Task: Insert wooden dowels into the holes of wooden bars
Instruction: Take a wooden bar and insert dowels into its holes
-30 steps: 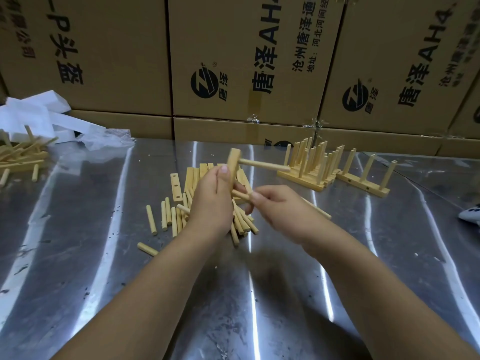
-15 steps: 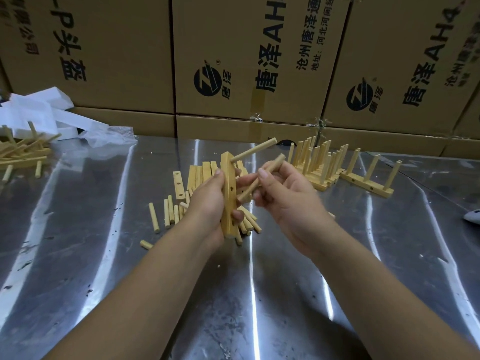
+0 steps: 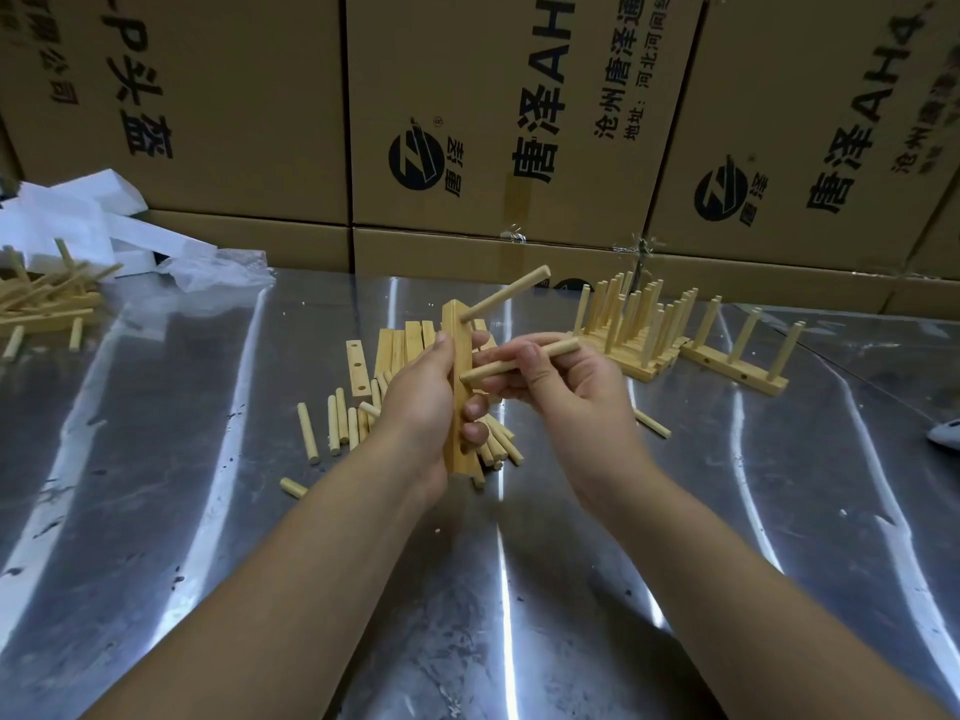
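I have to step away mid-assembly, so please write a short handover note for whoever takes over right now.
Left hand grips a wooden bar upright above the metal table. One dowel is seated in its top hole.
Right hand pinches a second dowel, tip at the bar's middle hole, not visibly seated.
Left to do: push it in, then fill the remaining hole.
Loose dowels and spare bars lie behind the hands; finished bars stand to the right.
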